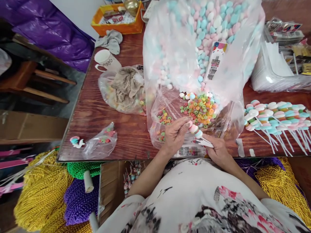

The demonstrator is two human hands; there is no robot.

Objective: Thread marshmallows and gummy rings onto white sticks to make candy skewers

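My right hand (218,149) grips the white stick of a candy skewer (198,133) near the table's front edge. My left hand (176,132) pinches a pink candy at the skewer's tip, where pink, white and blue pieces sit threaded. Just beyond my hands lies an open clear bag with small coloured candy rings (200,108). Behind it stands a big clear bag of pastel pink, blue and white candies (206,19). A row of finished skewers (274,118) lies on the table to the right.
On the brown wooden table (97,113): a white mug (104,60), a bag with crumpled cloth (125,89), a small clear bag (102,144), an orange box (119,17), stacked clear wrappers (277,71). Gold, purple and green bead heaps (48,191) lie below the table's edge.
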